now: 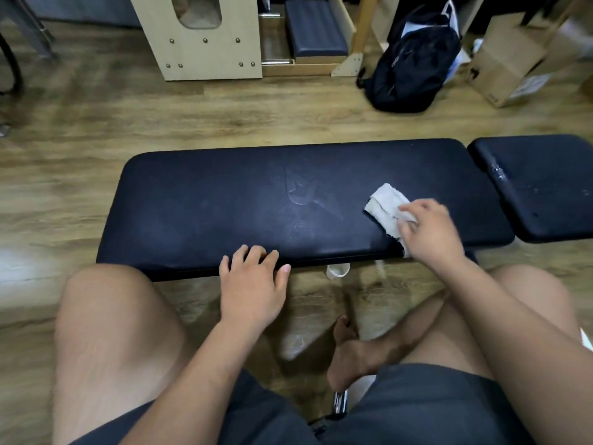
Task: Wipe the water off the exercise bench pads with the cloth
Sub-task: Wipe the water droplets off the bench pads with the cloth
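Observation:
The long black bench pad [224,203] lies across the middle of the view, with a smaller seat pad [545,187] to its right. A wet smear and some water show near the long pad's centre, and droplets glint on the seat pad's left part. My right hand [430,229] presses a folded white cloth [385,203] onto the right end of the long pad, holding it. My left hand [253,284] rests flat on the pad's near edge, fingers spread, holding nothing.
My bare knees and one foot [349,351] are below the bench on the wooden floor. A small white cup [337,270] stands under the pad's near edge. Behind the bench are a black backpack [414,62], a cardboard box [510,59] and wooden equipment [205,36].

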`<state>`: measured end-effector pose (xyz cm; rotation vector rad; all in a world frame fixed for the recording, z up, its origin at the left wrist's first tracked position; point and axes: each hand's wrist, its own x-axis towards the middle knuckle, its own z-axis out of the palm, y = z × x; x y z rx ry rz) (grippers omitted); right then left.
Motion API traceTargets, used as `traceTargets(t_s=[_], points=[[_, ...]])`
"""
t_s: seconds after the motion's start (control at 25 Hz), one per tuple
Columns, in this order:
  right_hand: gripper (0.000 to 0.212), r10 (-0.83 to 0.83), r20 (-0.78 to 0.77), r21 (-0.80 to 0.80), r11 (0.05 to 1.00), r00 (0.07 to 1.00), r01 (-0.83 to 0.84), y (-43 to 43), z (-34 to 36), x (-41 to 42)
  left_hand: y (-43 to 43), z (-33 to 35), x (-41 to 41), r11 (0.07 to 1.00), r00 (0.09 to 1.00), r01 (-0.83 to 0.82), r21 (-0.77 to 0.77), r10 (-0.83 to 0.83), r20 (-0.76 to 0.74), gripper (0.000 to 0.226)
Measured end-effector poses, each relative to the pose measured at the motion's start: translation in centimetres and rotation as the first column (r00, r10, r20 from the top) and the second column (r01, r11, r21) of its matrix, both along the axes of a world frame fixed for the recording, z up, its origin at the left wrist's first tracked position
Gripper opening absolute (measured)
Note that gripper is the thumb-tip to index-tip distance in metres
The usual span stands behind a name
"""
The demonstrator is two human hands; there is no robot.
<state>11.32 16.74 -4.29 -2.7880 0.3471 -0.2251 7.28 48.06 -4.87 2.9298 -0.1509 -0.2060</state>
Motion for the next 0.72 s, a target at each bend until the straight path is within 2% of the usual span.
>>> traceTargets(t_s=[0.08,0.2,0.24,0.36,0.48,0.6,0.72], points=[[0.034,0.024,-0.078,-0.046,0.999,0.997,-0.028,0.8,-1.1,-0.2,0.0,0.0,0.2,1.0,1.0,0.008,-0.001,-0.008,-0.001,0.048],[0.039,-0.096,-0.151,-0.026,0.995,0.984,0.093,2.7,-0.9,0.7,0.6,-0.5,0.0,0.999,1.0,0.019,-0.042,-0.018,0.022,0.046],[0.042,-0.09,-0.172,-0.025,0.996,0.981,0.087,4.0,-0.8,1.0,1.0,-0.8,0.0,0.997,0.999,0.019,-0.072,-0.017,0.038,0.045],[0.042,0.129,-0.176,0.008,0.992,0.976,-0.13,11.2,-0.8,1.8,3.0,-1.3,0.3,0.972,0.993,-0.05,-0.231,0.073,0.094,0.041],[0.039,0.392,-0.123,0.041,0.92,0.912,-0.39,20.5,-0.7,2.0,5.4,-1.4,0.1,0.933,0.954,-0.19,-0.306,0.249,0.167,0.039],[0.038,0.597,-0.123,0.092,0.802,0.793,-0.59,29.7,-0.7,2.6,7.9,-1.2,-1.2,0.84,0.86,-0.456,-0.294,0.501,0.096,0.053],[0.037,0.75,-0.17,0.156,0.662,0.64,-0.734,38.3,-0.9,3.9,10.5,-1.6,-2.5,0.739,0.771,-0.612,-0.283,0.636,-0.008,0.069]])
